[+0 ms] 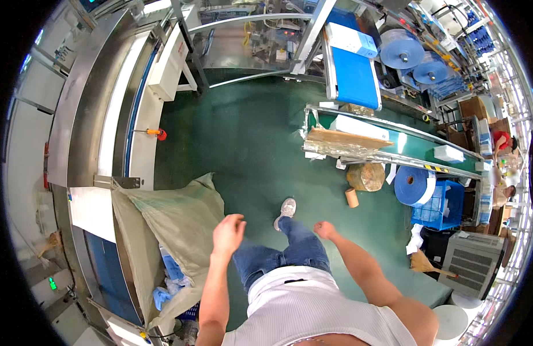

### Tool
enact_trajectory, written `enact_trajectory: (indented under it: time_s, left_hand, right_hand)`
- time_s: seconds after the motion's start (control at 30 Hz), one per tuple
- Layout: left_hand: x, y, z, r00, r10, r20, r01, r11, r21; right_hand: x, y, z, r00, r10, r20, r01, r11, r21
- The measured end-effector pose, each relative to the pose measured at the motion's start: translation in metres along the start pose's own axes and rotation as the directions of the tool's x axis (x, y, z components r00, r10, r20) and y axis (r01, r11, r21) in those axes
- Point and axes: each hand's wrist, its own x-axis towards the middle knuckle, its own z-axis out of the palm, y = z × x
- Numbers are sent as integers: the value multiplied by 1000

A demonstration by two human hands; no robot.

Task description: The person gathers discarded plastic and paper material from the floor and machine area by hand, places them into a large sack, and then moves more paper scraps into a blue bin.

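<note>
Two hands: left hand (228, 235), loosely curled, nothing visible in it; right hand (324, 229), fingers bent, contents we cannot tell. One olive woven sack (183, 222), left of both, nearer the left hand, long axis fore-and-aft; blue-and-white wrappings (173, 266) among its folds. Farther right we list one blue plastic crate (429, 215), white scraps (446, 206) inside.

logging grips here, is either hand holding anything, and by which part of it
Nothing is visibly held: the left hand and the right hand both look curled and empty.
</note>
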Motion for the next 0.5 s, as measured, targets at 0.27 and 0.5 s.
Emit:
enact_trajectory:
  time_s: [0.27,0.5]
  left_hand:
    - [91,98,83,929,222,298,-213,975,-63]
    - [173,47,84,964,200,176,-206,978,17]
  right_hand:
    - [92,19,-96,994,-108,-12,102,970,-219]
    - [180,-61,-137,969,-231,92,247,855,-457]
